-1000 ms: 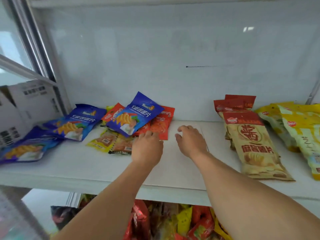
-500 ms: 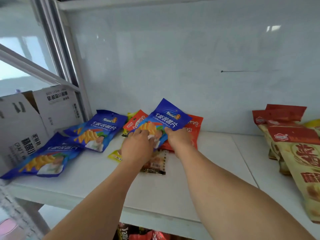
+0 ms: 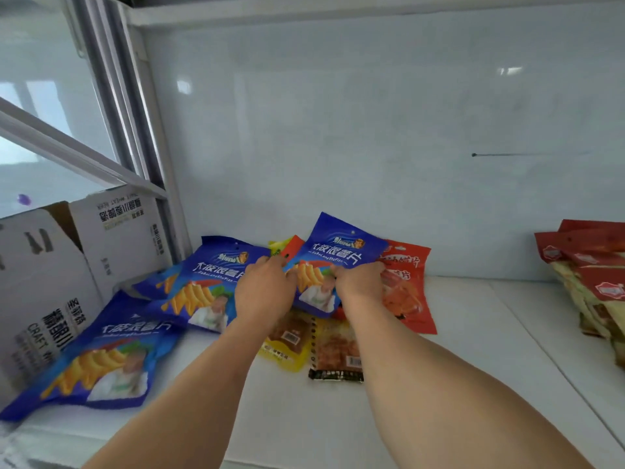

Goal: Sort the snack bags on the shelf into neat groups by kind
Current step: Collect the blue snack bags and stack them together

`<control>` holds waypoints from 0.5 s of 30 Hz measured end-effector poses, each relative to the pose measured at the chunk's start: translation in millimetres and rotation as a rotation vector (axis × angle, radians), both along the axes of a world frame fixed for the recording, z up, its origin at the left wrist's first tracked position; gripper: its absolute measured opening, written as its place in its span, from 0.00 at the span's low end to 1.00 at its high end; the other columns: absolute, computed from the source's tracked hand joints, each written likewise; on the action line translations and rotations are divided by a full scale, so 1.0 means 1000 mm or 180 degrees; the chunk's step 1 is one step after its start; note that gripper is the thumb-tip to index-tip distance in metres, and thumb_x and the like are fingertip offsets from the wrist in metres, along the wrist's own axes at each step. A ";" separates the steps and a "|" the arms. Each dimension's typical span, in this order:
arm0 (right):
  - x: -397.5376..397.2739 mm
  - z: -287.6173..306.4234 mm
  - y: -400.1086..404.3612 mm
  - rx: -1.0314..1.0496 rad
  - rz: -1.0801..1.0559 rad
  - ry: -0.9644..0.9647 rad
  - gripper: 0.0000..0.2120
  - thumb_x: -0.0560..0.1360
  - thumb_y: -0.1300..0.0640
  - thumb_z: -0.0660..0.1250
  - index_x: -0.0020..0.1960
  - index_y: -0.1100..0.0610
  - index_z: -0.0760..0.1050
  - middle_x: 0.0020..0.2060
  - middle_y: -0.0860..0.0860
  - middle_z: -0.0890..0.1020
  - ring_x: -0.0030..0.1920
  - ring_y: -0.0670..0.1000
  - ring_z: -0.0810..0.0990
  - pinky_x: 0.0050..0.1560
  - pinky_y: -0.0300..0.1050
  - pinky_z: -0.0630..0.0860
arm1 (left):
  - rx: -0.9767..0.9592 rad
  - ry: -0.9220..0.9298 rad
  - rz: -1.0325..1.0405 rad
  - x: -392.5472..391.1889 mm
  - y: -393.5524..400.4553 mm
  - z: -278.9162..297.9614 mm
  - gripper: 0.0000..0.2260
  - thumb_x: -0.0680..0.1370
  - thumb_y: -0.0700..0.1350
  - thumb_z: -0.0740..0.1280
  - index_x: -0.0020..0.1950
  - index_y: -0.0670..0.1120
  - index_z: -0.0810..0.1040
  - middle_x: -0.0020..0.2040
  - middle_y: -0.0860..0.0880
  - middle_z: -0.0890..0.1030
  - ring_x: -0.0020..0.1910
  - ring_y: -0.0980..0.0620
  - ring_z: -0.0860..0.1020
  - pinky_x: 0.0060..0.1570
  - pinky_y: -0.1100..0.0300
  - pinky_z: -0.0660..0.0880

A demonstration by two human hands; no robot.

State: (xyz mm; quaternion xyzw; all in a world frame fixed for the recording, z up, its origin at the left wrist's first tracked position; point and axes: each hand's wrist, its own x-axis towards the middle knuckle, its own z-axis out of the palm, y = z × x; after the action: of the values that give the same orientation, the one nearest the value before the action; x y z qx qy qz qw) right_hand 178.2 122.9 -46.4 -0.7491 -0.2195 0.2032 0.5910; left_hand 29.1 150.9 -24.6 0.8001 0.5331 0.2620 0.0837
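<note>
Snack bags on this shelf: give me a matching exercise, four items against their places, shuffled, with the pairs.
Items
1. blue bag held in both hands
2. orange-red bag
3. cardboard box
4. red-topped bags

Places
A. far right of the shelf
B. off the shelf's left end
C. raised over the mixed pile in the middle
D. leaning on the back wall, just right of the right hand

The left hand grips the held bag's left edge.

Pairs: 1-C, 2-D, 3-B, 4-A
</note>
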 end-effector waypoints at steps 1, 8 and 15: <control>-0.004 -0.001 0.006 0.0123 0.0072 -0.0085 0.21 0.71 0.56 0.76 0.58 0.59 0.70 0.49 0.54 0.82 0.48 0.57 0.82 0.46 0.51 0.79 | -0.0016 -0.0036 -0.0024 -0.006 0.008 0.000 0.19 0.84 0.52 0.60 0.72 0.47 0.75 0.67 0.44 0.78 0.66 0.42 0.75 0.58 0.48 0.74; -0.048 0.000 0.030 0.0833 0.0208 0.0628 0.06 0.74 0.64 0.70 0.40 0.64 0.76 0.28 0.57 0.76 0.25 0.56 0.73 0.32 0.50 0.72 | -0.0075 -0.0021 0.0280 -0.066 0.067 -0.006 0.26 0.82 0.57 0.62 0.74 0.43 0.70 0.74 0.40 0.71 0.74 0.38 0.64 0.71 0.45 0.64; -0.056 -0.008 0.034 0.0925 0.0174 0.0679 0.09 0.78 0.62 0.69 0.55 0.66 0.76 0.35 0.57 0.78 0.31 0.53 0.76 0.33 0.44 0.75 | -0.1075 0.0463 0.0650 -0.105 0.120 -0.016 0.44 0.79 0.65 0.60 0.82 0.36 0.49 0.80 0.35 0.57 0.78 0.34 0.58 0.76 0.40 0.57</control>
State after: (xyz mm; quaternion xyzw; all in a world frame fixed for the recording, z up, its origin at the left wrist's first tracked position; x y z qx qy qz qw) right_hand 122.5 156.9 -54.3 -0.6238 -0.2029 0.2637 0.7072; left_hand -76.3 271.2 -40.6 0.7333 0.6525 0.1176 0.1509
